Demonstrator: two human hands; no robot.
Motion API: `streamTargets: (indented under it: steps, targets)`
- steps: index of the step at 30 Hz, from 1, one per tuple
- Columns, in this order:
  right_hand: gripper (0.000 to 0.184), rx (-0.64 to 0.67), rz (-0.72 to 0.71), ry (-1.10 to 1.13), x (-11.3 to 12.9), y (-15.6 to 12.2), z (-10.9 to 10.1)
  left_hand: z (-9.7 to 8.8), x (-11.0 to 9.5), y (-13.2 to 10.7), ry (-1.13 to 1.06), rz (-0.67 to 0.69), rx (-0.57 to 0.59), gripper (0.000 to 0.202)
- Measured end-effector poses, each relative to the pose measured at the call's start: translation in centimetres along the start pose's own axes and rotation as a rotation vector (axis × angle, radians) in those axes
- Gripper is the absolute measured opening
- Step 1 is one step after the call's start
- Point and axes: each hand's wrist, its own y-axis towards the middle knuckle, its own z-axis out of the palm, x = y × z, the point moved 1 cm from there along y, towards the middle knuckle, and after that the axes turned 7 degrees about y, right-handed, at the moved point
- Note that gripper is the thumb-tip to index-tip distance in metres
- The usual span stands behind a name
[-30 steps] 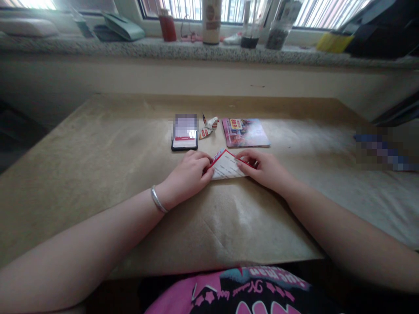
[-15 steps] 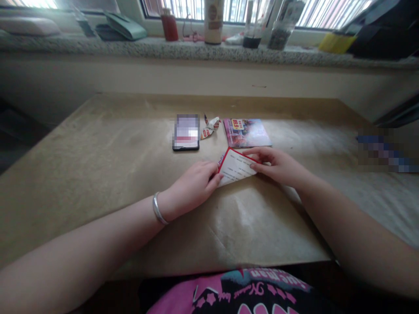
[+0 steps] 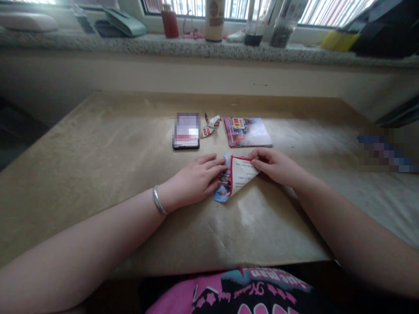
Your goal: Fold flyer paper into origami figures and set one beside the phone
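Observation:
A sheet of printed paper [image 3: 242, 174] lies on the table, partly folded over. Its white, red-edged flap with small text faces up, and a colourful blue printed strip shows along the left. Over that strip's left edge my left hand [image 3: 203, 176] rests flat, fingers stretched out and hiding some of the paper. My right hand [image 3: 270, 163] pinches the flap's upper right corner between thumb and fingers. Just beyond the hands are a small folded paper figure [image 3: 211, 126] and a pink-and-blue printed booklet [image 3: 250, 132] with a yellow price mark.
A phone [image 3: 186, 131] with a blurred screen lies left of the paper figure. Along the back, the stone windowsill [image 3: 183, 50] carries bottles, a red container [image 3: 170, 22] and a green case [image 3: 126, 22]. A blurred blue object [image 3: 388, 152] sits at the table's right edge.
The flap has opened to the right, baring the blue printed strip. My left hand has gone from pinching the paper's edge to lying flat on it. My right hand still grips the corner.

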Motion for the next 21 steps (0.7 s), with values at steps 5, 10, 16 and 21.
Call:
streamTargets:
  steps: [5,10,16,21]
  targets:
    - [0.010,-0.036,0.031,0.038,-0.2,0.2,-0.4,-0.5,1.0,-0.1,0.029,0.080,0.085,0.051]
    - [0.006,-0.118,0.007,-0.194,0.2,-0.1,0.0,-1.3,1.0,-0.2,-0.002,0.209,0.129,0.050]
    - [0.015,-0.119,-0.074,-0.356,0.2,-0.1,0.7,-0.8,1.0,0.0,-0.054,0.199,0.031,0.041]
    - [0.014,-0.134,-0.090,-0.433,0.2,0.5,1.1,-0.3,1.2,0.0,-0.093,0.153,-0.041,0.031]
